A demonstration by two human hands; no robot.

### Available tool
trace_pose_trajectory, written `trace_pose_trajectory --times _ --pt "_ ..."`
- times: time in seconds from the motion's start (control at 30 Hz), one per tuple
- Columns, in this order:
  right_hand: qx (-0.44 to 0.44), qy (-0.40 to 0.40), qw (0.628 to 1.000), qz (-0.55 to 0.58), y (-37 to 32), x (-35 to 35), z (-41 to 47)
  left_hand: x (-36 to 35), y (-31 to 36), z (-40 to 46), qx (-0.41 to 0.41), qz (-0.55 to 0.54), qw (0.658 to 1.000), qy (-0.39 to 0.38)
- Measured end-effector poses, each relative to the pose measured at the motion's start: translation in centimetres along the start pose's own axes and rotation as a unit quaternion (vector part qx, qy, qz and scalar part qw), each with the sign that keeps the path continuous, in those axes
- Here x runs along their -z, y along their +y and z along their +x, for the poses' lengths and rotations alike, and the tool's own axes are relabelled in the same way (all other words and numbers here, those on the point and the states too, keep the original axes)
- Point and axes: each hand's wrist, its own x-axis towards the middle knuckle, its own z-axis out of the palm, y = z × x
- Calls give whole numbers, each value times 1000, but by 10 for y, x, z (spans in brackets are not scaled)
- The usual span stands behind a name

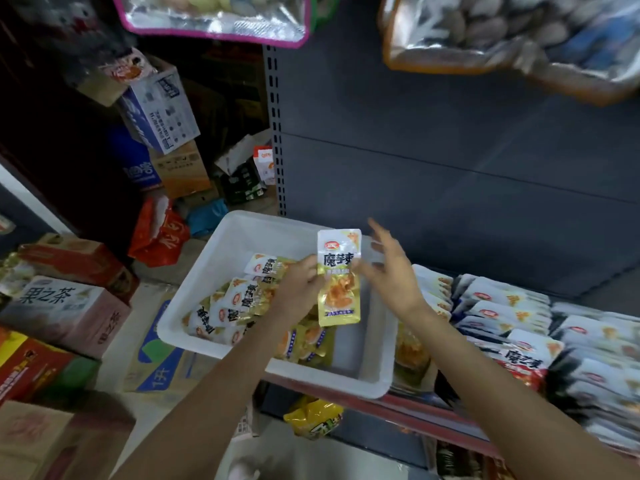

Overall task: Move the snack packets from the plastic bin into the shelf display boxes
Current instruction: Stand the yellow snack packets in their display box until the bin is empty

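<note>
A white plastic bin [207,271] sits on the shelf edge with several yellow-and-white snack packets [239,303] lying in its left half. My left hand [298,289] pinches one upright yellow snack packet [338,277] above the bin. My right hand [391,268] is just right of that packet, fingers spread and blurred, its thumb side near the packet's edge. Shelf display boxes [512,323] to the right hold rows of similar packets in dark and white wrappers.
Cardboard cartons [65,306] are stacked on the floor at left, with more boxes [162,112] behind. A yellow bag [315,417] lies on the lower shelf. Hanging bags [214,15] overhang the top. The grey shelf back panel [450,150] rises behind the bin.
</note>
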Motion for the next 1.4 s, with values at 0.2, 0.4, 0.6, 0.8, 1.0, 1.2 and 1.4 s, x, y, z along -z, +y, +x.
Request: trace_pose_trajectory --times 0.2,0.4,0.6,0.8,1.0,1.2,1.4 --pt "15 38 998 -41 0 84 -15 -64 38 -6 -63 -24 994 -88" --pt "10 80 981 -178 14 129 -39 -105 49 -4 -86 18 994 -59" --pt "11 31 963 -266 23 133 -42 -118 54 -4 -109 54 991 -51" --pt "-17 19 929 -370 26 126 -48 -119 50 -2 -123 191 970 -81" --pt "-61 -53 928 -363 26 140 -49 -123 41 0 -111 262 958 -41" --pt "-56 -55 932 -355 27 142 -48 -129 32 2 -115 359 924 -60" --pt "-21 -50 936 -348 17 133 -47 -109 40 -6 -133 240 962 -6"
